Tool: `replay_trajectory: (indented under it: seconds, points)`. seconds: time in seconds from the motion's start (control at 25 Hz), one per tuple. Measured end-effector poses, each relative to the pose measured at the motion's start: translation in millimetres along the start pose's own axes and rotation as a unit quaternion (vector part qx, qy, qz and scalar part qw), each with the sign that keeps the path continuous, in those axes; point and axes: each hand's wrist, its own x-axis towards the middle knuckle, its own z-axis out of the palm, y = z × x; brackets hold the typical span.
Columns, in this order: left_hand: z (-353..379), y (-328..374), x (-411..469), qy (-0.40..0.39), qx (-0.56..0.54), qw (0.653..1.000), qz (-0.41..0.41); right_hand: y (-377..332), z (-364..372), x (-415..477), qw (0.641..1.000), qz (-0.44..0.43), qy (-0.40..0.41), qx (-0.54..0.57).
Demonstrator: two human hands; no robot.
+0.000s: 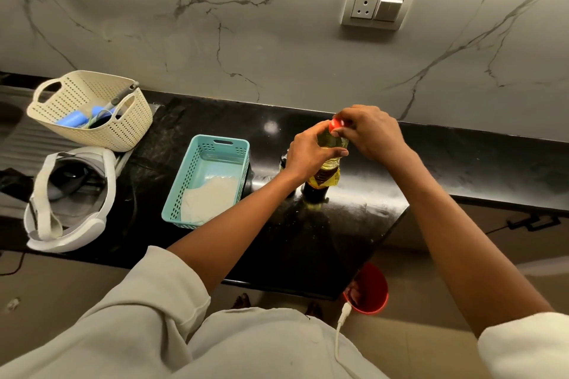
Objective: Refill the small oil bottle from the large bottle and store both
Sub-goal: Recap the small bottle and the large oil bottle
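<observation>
Cream plastic at the upper left — a perforated basket (89,108) with handles, holding a blue object and what looks like a long-handled tool, details hard to make out. Below it, lower left, a white strapped device (69,200) lies on the black surface (354,224). Moving to centre, the teal basket (206,181) sits open, only a pale liner or cloth on its floor — a likely home for the bottles, I'd judge.

Now the action, centre-right of the frame. The left hand (311,154) is wrapped around the shoulder of the large bottle (328,163), which stands upright on the surface just right of the teal basket. The right hand (371,135) pinches the red cap (336,124) with its fingertips — whether the cap is coming off or going on, I can't say. Yellow oil shows through the clear plastic, seemingly fairly full, so expect some weight. Thin-walled plastic like this will flex if squeezed, and any oil film makes it slippery; a firm hold at the shoulder or the labelled waist looks best, not the neck. A dark shape (284,160) peeks out behind the left hand — possibly the small bottle, but too hidden to tell.

Far lower right, a red bucket (369,289) sits on the floor under the surface's edge.
</observation>
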Motion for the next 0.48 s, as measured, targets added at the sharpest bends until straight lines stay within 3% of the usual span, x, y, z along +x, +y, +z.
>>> replay_trajectory:
  seconds: [0.12,0.2,0.28,0.4,0.48]
  points:
    - [-12,-4,-7,-0.029,0.029,0.999,-0.022,0,19,-25,0.986,0.078,0.094,0.112]
    - [-29,-16,-23,-0.045,0.036,0.997,-0.043,-17,31,-45,0.953,0.113,0.2,0.199]
    - [-50,-40,-51,-0.035,0.019,0.997,-0.062,-53,52,-57,0.928,0.115,0.239,0.26]
    - [-89,-84,-100,0.035,0.027,0.992,-0.119,-123,100,-60,0.95,0.058,0.11,0.286]
    - [-117,-117,-125,0.066,0.09,0.979,-0.169,-162,136,-53,0.961,0.022,0.011,0.275]
